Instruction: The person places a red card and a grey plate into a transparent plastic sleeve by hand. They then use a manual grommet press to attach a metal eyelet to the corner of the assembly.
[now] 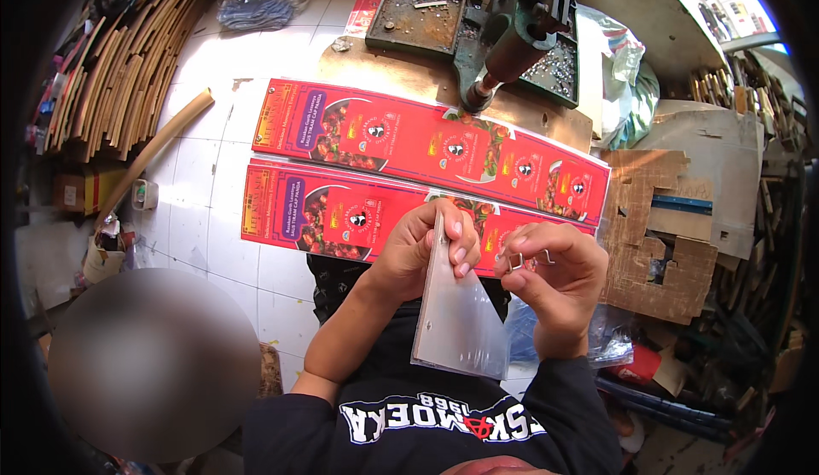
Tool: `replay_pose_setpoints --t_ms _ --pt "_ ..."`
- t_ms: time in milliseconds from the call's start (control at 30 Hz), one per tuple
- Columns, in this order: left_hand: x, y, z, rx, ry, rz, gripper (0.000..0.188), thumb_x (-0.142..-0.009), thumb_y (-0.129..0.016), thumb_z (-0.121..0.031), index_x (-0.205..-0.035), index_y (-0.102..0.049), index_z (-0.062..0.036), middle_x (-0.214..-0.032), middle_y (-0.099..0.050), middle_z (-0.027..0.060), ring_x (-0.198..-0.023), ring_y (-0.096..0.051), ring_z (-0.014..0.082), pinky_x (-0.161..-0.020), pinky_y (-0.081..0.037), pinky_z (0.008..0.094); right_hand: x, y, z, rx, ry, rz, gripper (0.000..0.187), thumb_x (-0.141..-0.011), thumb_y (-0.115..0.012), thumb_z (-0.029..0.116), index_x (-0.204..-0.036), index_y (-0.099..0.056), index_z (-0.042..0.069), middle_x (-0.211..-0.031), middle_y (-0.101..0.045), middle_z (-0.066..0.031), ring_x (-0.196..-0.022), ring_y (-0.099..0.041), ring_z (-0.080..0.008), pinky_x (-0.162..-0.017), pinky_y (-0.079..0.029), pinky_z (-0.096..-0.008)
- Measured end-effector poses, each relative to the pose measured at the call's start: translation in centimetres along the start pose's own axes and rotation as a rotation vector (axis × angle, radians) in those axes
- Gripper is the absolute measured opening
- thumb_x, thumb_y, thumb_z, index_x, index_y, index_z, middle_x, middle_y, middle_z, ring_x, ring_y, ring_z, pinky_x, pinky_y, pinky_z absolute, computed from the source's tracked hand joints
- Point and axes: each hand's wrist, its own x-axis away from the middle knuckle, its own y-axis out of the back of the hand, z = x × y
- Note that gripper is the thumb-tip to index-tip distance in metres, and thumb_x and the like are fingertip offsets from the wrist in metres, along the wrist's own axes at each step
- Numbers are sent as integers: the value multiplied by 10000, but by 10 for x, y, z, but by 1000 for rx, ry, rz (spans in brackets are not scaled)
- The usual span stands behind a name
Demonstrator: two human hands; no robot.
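My left hand (431,240) is closed around the top of a silvery, half-transparent flat sheet or thin stack of sheets (461,330). It hangs tilted in front of my chest, with small dark holes along its left edge. To its right, my right hand (559,283) pinches small bent metal hooks (516,262) between thumb and forefinger; how many is hard to make out. Just beyond both hands lie two long red printed strips (333,211) with food pictures, one behind the other. My hands cover part of the nearer strip.
A dark green hand press (512,57) stands on a wooden board behind the strips, flanked by metal trays (418,19) of small metal bits. Cut cardboard (657,245) lies right. Stacked cardboard sheets (128,57) and a long tube (158,151) stand left. A round blur (153,364) hides the lower left.
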Motion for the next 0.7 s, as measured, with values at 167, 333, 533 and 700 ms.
replay_pose_setpoints --t_ms 167,333,533,700 --pt "-3 -7 -3 34 18 32 372 -940 -662 -368 -1156 -510 -106 -841 -562 39 -761 -578 148 -679 -491 266 -6 -15 -5 310 186 -68 258 -737 -754 -86 -977 -688 -17 -814 -675 -108 -723 -654 -158 -662 -515 -273" --pt "0 -6 0 113 36 4 388 -929 -679 -354 -1156 -505 -92 -892 -561 35 -762 -588 108 -636 -514 250 -7 -27 -11 396 242 -58 292 -731 -733 -92 -1003 -723 16 -833 -637 -90 -671 -635 -132 -564 -497 -252" --pt "-1 -1 2 46 4 25 356 -948 -653 -358 -1146 -511 -97 -988 -540 59 -751 -592 118 -635 -509 245 -3 -31 -12 495 224 -128 298 -745 -738 -89 -1016 -735 32 -817 -622 -79 -670 -631 -140 -562 -504 -265" --pt "-5 -4 2 -5 4 -2 367 -945 -659 -368 -1137 -504 -95 -1014 -527 68 -755 -602 123 -642 -512 239 -9 -27 -10 559 265 -88 297 -749 -758 -71 -1024 -737 38 -810 -617 -74 -668 -623 -151 -551 -504 -276"
